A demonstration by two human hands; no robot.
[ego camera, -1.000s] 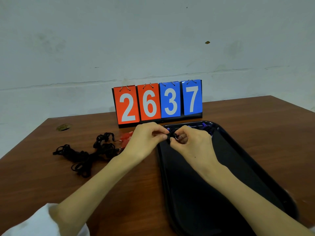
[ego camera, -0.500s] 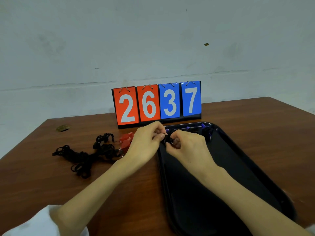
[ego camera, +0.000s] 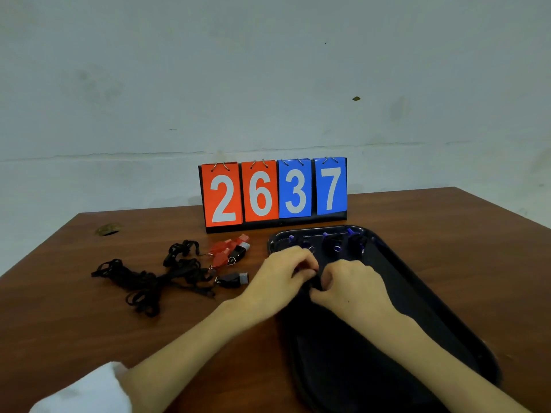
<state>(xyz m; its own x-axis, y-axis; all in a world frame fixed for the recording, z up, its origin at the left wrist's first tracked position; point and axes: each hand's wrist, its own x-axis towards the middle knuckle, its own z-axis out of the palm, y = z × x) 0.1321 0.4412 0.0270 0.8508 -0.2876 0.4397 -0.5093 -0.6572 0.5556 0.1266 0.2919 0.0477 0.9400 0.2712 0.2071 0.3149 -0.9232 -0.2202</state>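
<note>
- The small dark piece (ego camera: 313,284) is held between the two hands, low over the left side of the black tray (ego camera: 423,308), a little nearer than the tray's far end.
- The left hand (ego camera: 280,278) has its fingers curled and its fingertips meet the piece from the left. The right hand (ego camera: 353,289) is curled too and pinches the piece from the right, with the thumb underneath.
- Only a dark sliver of the piece shows between the fingertips. It is probably a whistle body like the others, but the fingers cover too much of it to be sure.
- Three blue whistles (ego camera: 337,245) lie in a row at the far end of the tray. They are small and dark against it, so their details are hard to read.
- The tray's near end runs under the right forearm and the bottom edge of the view cuts it off.
- On the table (ego camera: 59,323), left of the tray, lie red whistles (ego camera: 226,252), a black whistle with a grey tip (ego camera: 234,278) and a tangle of black cords (ego camera: 149,283).
- The scoreboard (ego camera: 272,193) behind them reads 2637.
- Compared with half a second ago, the hands have come down and toward the person, and now sit more over the tray.
- The metal ring that showed between the fingers then is now hidden.
- The red whistles and the blue ones, partly covered before, are now in plain sight.
</note>
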